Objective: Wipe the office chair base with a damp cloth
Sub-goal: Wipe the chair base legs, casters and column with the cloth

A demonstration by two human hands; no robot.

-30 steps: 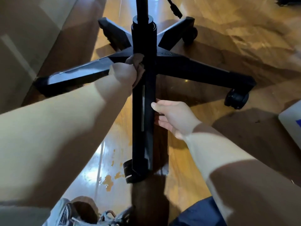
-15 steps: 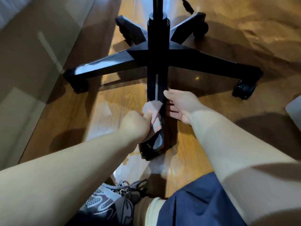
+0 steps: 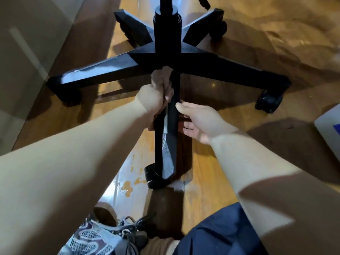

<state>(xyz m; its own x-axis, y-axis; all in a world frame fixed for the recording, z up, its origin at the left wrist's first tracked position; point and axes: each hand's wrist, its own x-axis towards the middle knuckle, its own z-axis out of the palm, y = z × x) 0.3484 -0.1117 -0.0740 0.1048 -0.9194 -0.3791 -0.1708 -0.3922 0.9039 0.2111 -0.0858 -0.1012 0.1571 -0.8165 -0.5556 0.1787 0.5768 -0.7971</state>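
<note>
in the head view we saw the black five-legged chair base (image 3: 202, 63) standing on a glossy wooden floor (image 3: 266, 39), its centre column (image 3: 166, 30) rising out of the top of the frame. the near leg (image 3: 168, 150) ran straight toward us from the hub and ended over a near castor (image 3: 152, 181).

the left hand (image 3: 150, 100) sat at the far end of that leg, just short of the hub, closed in a fist around a bunched pinkish cloth (image 3: 161, 78). the cloth was pressed against the leg's left side and top, where it met the hub.

the right hand (image 3: 200, 124) was just beside the left, a little nearer, on the right of the same leg. its thumb (image 3: 180, 106) lay on the top face and its fingers (image 3: 185, 127) reached against the right flank, pinching the leg between them. we could not tell whether the fingertips went underneath.

a right castor (image 3: 268, 102) stood under the right leg, and the left leg ended near a pale wall (image 3: 27, 61). nearest us were a patterned shoe (image 3: 95, 240) at bottom left and navy fabric (image 3: 220, 234) at bottom right. a white object (image 3: 329, 131) showed at the right edge.
</note>
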